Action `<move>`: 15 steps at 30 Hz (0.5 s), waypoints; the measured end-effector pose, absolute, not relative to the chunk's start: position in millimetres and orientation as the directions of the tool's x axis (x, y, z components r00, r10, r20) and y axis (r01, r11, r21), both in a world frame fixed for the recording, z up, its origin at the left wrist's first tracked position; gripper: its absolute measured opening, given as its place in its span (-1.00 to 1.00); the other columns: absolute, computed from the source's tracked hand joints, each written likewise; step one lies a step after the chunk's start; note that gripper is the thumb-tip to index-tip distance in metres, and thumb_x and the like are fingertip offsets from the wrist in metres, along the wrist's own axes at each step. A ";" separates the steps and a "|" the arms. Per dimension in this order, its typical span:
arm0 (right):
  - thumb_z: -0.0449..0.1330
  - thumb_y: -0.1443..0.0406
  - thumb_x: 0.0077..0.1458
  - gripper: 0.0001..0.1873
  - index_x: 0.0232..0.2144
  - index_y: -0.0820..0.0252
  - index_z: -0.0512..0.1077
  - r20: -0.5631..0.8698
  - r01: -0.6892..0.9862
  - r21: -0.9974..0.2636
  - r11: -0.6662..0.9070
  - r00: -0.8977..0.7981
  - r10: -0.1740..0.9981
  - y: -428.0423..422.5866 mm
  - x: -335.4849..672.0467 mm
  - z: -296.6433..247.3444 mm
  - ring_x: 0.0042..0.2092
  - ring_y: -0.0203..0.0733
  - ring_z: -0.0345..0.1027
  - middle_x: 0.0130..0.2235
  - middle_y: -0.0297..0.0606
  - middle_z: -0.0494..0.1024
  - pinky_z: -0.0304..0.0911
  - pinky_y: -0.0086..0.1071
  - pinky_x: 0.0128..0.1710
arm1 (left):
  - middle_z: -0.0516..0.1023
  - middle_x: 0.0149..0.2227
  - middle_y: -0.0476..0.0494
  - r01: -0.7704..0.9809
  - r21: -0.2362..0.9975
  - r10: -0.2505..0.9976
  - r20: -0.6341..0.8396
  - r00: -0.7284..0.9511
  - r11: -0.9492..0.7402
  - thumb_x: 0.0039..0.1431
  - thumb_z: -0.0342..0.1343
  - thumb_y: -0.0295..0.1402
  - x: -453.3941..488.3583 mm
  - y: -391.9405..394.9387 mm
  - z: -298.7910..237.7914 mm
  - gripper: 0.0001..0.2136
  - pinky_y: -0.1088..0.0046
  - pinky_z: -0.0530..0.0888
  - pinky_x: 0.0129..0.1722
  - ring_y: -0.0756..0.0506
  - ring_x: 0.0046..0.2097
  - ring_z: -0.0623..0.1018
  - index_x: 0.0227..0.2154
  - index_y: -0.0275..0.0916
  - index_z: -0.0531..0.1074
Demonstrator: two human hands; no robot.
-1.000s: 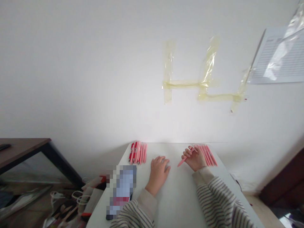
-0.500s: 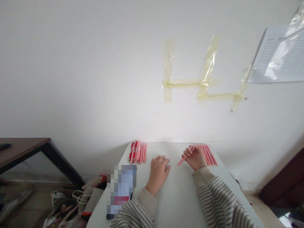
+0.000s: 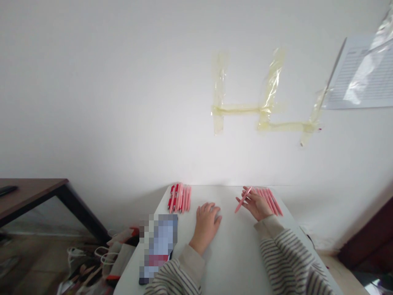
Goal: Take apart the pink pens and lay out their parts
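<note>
My right hand [image 3: 256,203] holds a pink pen [image 3: 242,200] in its fingers, slanting down to the left just over the white table [image 3: 233,254]. Behind that hand lies a row of several pink pens [image 3: 272,200] at the table's far right. My left hand [image 3: 205,223] rests flat on the table, fingers together and stretched out, holding nothing. To its upper left lies a bundle of several pink and red pens [image 3: 179,197] near the far edge.
A blurred-out flat object [image 3: 158,246] lies at the table's left edge. Bags and clutter [image 3: 101,262] sit on the floor to the left. A dark wooden table [image 3: 33,194] stands further left. The wall carries tape strips [image 3: 264,110] and a sheet of paper [image 3: 362,78].
My right hand has tipped the pink pen more upright and shifted slightly right. My left hand has stayed put on the table.
</note>
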State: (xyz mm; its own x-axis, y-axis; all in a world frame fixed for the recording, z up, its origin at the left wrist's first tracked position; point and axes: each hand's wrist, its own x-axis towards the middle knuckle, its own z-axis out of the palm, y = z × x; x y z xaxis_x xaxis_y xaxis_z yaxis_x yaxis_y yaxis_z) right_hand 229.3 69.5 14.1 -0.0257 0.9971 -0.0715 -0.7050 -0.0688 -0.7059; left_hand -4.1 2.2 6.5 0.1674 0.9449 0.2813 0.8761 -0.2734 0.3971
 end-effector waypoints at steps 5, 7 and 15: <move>0.52 0.18 -0.22 -0.45 -0.14 0.13 0.47 0.158 -0.307 -0.920 0.245 0.280 0.947 79.0 250.4 14.2 -0.26 -0.18 0.44 -0.29 -0.31 0.56 0.44 -0.18 -0.19 | 0.45 0.19 -0.10 0.878 0.398 0.948 0.274 0.163 -0.266 0.27 0.06 -0.30 -4.1 1.4 8.3 -0.71 -0.14 0.12 0.36 -0.26 0.29 0.30 0.03 -0.03 0.48; 0.50 0.06 -0.21 -0.42 -0.16 0.13 0.44 0.288 0.027 -0.951 0.307 0.434 0.854 83.3 262.9 12.0 -0.33 -0.20 0.39 -0.31 -0.31 0.55 0.36 -0.22 -0.27 | 0.45 0.19 -0.11 0.879 0.396 0.948 0.271 0.165 -0.266 0.27 0.06 -0.30 -4.0 1.4 8.7 -0.71 -0.13 0.13 0.35 -0.25 0.29 0.31 0.03 -0.03 0.48; 0.11 0.14 0.16 -0.77 -0.39 0.13 0.46 0.522 0.844 -0.524 0.114 0.213 0.826 91.5 283.9 -11.4 -0.17 -0.05 0.40 -0.25 -0.15 0.51 0.22 -0.11 -0.04 | 0.45 0.19 -0.12 0.889 0.373 0.945 0.283 0.165 -0.267 0.26 0.08 -0.31 -2.7 2.6 6.3 -0.70 -0.14 0.16 0.34 -0.25 0.28 0.32 0.03 -0.02 0.48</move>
